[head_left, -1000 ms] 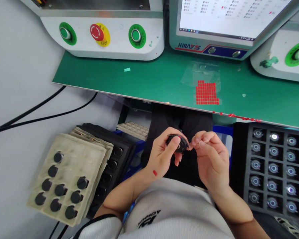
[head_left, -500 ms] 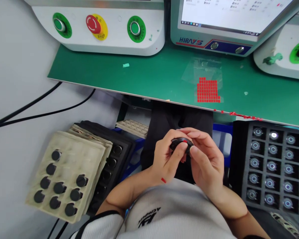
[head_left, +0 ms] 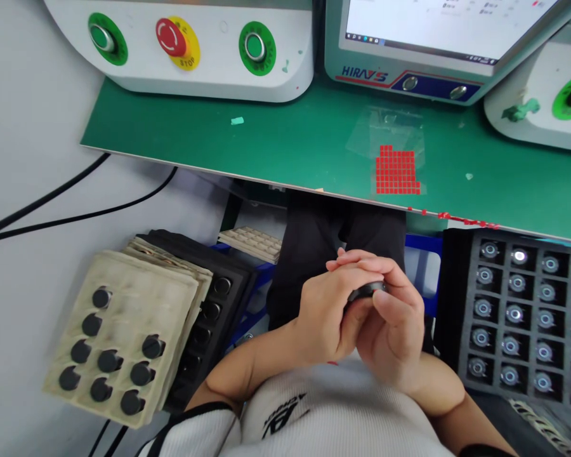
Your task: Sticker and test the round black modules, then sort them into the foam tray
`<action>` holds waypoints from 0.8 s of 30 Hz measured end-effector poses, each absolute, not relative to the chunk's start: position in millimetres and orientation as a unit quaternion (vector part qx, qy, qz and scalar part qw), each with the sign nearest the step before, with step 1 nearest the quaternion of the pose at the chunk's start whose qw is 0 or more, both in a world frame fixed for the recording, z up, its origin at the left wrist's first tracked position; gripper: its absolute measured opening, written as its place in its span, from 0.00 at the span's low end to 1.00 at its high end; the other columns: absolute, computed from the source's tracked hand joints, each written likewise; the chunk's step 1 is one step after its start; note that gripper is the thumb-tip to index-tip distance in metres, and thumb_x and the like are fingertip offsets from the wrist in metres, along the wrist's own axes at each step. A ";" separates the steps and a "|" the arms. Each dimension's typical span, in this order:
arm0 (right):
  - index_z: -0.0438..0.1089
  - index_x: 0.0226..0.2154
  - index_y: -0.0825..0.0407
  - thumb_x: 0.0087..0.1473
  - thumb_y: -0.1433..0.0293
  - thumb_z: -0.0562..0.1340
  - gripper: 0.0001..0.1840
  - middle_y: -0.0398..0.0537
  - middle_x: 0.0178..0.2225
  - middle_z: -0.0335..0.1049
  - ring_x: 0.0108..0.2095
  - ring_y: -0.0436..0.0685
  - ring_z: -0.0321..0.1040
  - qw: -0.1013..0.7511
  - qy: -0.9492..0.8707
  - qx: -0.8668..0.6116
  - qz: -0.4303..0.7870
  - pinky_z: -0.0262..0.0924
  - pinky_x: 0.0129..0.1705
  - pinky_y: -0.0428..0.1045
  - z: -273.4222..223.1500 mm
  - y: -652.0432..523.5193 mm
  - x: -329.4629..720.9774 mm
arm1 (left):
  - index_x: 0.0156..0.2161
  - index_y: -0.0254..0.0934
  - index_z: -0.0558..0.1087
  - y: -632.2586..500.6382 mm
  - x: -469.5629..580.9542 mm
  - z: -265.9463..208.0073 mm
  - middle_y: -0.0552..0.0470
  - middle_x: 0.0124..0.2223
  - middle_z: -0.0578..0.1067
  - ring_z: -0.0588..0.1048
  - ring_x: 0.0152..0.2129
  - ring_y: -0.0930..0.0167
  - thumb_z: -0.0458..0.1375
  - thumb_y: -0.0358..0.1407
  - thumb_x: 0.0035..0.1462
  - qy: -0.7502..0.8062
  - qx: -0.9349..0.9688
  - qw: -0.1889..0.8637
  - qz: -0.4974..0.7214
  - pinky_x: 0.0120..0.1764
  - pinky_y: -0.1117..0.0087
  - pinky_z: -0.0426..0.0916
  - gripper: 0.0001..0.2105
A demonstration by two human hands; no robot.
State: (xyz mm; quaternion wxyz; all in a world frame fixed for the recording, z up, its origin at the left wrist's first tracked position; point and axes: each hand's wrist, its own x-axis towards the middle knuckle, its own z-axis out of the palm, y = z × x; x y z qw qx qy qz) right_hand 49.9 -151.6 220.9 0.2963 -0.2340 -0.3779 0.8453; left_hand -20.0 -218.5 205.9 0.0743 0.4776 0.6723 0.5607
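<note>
Both hands are together in front of my body around a small black round part [head_left: 367, 291]. My left hand [head_left: 330, 311] wraps the part from the left, with its fingers curled over the top. From the right, my right hand [head_left: 394, 311] closes on it, its thumb near the part's right end and its fingers lying over those of the left. Only a dark curved strip of the part shows; the rest is covered by my fingers.
A sheet of small red square stickers [head_left: 398, 172] lies on the green table [head_left: 304, 149]. To the left, a beige tray [head_left: 137, 304] holds several black parts. At right, a black tray [head_left: 497, 295] holds several round parts. Control buttons and a monitor [head_left: 361, 57] stand behind.
My hands have turned the black part and closed further around it, moving slightly down and right. The red mark seen on it earlier is now out of sight.
</note>
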 end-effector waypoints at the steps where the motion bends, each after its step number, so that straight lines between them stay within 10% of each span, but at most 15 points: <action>1: 0.77 0.39 0.47 0.54 0.73 0.60 0.12 0.41 0.41 0.78 0.43 0.53 0.76 0.308 -0.372 -0.242 0.841 0.69 0.54 0.50 220.2 -153.9 48.8 | 0.49 0.36 0.68 -218.2 -18.9 205.8 0.47 0.40 0.79 0.80 0.38 0.70 0.49 0.35 0.67 0.676 0.480 0.063 0.556 0.43 0.71 0.75 0.10; 17: 0.75 0.33 0.44 0.59 0.66 0.58 0.09 0.39 0.37 0.76 0.40 0.53 0.77 0.349 -0.354 -0.289 0.818 0.66 0.58 0.57 222.0 -162.7 49.3 | 0.49 0.32 0.67 -212.6 -20.1 206.7 0.43 0.43 0.80 0.80 0.41 0.70 0.47 0.33 0.68 0.653 0.545 0.002 0.526 0.43 0.73 0.76 0.11; 24: 0.68 0.46 0.43 0.56 0.56 0.63 0.17 0.51 0.48 0.72 0.45 0.62 0.74 0.325 -0.563 -0.220 0.727 0.74 0.43 0.58 233.7 -145.5 65.6 | 0.42 0.39 0.69 -215.8 -20.4 232.0 0.49 0.33 0.77 0.75 0.23 0.73 0.51 0.41 0.67 0.444 0.284 0.450 0.721 0.25 0.73 0.70 0.09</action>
